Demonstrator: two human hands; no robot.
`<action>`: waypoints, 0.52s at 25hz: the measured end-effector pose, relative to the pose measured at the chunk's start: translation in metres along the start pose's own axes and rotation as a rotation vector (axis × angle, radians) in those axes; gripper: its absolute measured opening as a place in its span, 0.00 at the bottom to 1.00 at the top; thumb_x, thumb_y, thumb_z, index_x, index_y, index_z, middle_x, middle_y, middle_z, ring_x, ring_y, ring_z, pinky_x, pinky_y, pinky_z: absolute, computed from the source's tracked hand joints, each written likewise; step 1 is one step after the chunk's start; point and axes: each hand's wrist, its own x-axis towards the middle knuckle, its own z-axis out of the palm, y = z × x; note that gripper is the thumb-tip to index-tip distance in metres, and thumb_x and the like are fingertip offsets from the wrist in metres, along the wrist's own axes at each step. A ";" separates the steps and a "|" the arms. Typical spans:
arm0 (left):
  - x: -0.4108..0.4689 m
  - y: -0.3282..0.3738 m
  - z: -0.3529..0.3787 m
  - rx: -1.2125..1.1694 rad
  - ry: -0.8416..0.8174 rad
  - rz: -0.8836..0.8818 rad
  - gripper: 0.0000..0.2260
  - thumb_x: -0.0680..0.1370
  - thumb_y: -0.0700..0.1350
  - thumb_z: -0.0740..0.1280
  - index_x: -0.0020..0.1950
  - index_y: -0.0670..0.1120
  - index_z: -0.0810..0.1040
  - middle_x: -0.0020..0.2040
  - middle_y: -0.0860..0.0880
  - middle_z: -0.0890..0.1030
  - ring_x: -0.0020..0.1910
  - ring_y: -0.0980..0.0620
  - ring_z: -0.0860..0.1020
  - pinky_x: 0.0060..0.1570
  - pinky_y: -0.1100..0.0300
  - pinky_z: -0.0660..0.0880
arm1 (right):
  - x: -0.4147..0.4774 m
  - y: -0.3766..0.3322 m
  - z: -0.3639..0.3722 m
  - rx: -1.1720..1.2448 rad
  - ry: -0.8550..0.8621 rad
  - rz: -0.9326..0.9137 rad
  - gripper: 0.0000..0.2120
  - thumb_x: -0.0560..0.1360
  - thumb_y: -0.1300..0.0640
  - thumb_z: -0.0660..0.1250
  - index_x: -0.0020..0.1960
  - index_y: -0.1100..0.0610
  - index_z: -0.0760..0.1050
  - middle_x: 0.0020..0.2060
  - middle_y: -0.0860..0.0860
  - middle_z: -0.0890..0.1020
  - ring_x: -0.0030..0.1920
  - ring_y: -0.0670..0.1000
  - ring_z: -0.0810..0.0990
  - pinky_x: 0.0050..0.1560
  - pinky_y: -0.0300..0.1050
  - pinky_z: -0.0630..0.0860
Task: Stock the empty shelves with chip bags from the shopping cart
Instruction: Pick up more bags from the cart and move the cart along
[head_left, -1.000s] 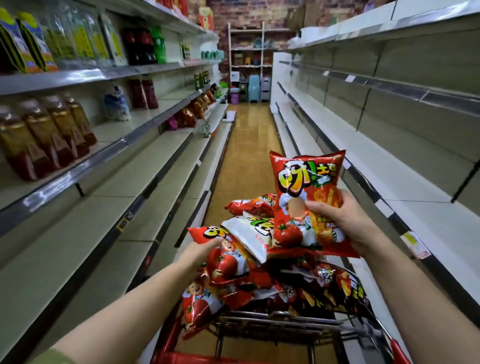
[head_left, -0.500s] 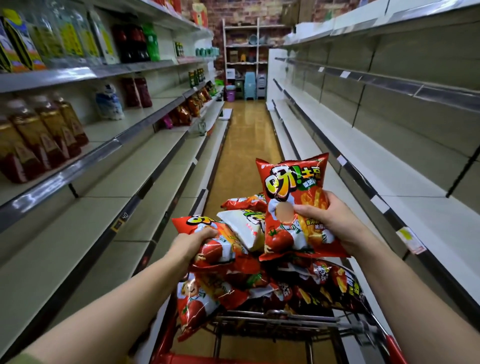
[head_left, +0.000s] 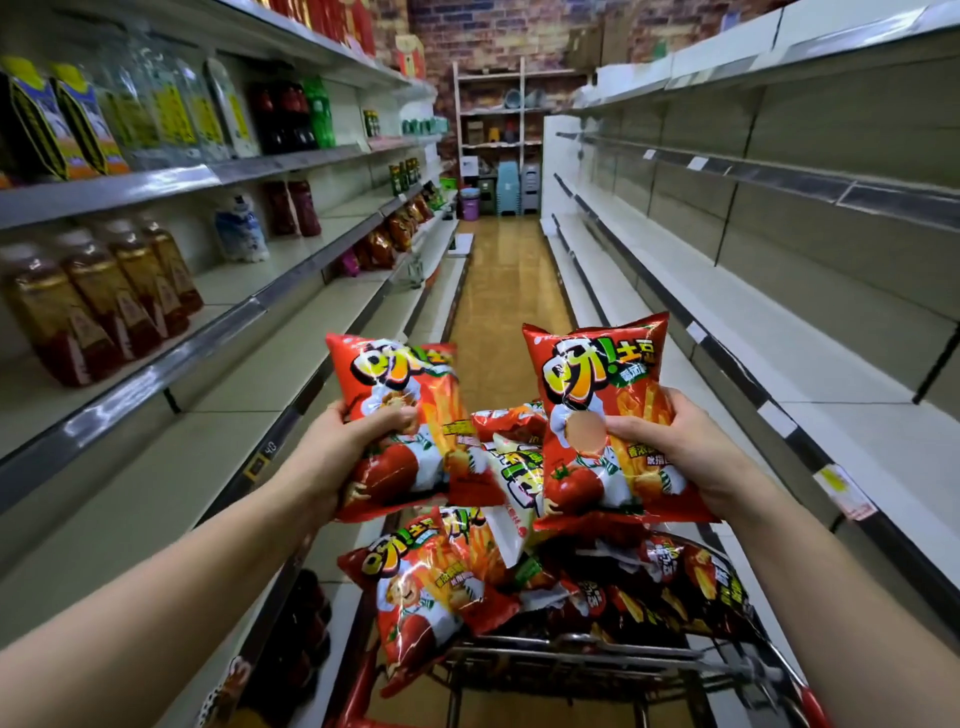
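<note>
I stand in a store aisle behind a shopping cart heaped with several red chip bags. My left hand grips one red chip bag upright above the cart's left side, thumb across its front. My right hand grips a second red chip bag upright above the cart's right side. The two bags are held side by side, apart from each other. The bare white shelves run along the right of the aisle.
On the left, shelves carry brown drink bottles, clear bottles and dark soda bottles, with bare stretches lower down. The wooden floor leads to a brick back wall with a small rack and plastic stools.
My left hand closed on a bag in the cart's pile and lifted it up level with the right hand's bag. The right bag rose slightly and shifted right.
</note>
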 end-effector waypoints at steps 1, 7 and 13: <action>-0.001 0.004 0.008 -0.047 -0.072 0.025 0.29 0.63 0.42 0.78 0.62 0.45 0.73 0.47 0.41 0.85 0.39 0.43 0.84 0.39 0.51 0.81 | -0.005 -0.005 0.001 0.012 0.022 -0.022 0.30 0.61 0.53 0.75 0.60 0.54 0.68 0.50 0.55 0.81 0.46 0.55 0.83 0.42 0.47 0.79; 0.017 0.019 0.066 -0.125 -0.396 0.104 0.28 0.65 0.41 0.77 0.61 0.53 0.71 0.50 0.44 0.84 0.43 0.42 0.84 0.39 0.51 0.81 | -0.049 -0.054 -0.025 0.018 0.191 -0.142 0.29 0.60 0.53 0.74 0.59 0.52 0.69 0.47 0.52 0.83 0.39 0.50 0.85 0.33 0.40 0.80; 0.026 0.050 0.166 -0.210 -0.718 0.172 0.44 0.47 0.50 0.84 0.61 0.46 0.73 0.49 0.41 0.84 0.43 0.43 0.84 0.37 0.55 0.80 | -0.106 -0.097 -0.079 0.030 0.450 -0.185 0.27 0.62 0.57 0.78 0.57 0.57 0.72 0.44 0.53 0.85 0.40 0.51 0.85 0.38 0.44 0.82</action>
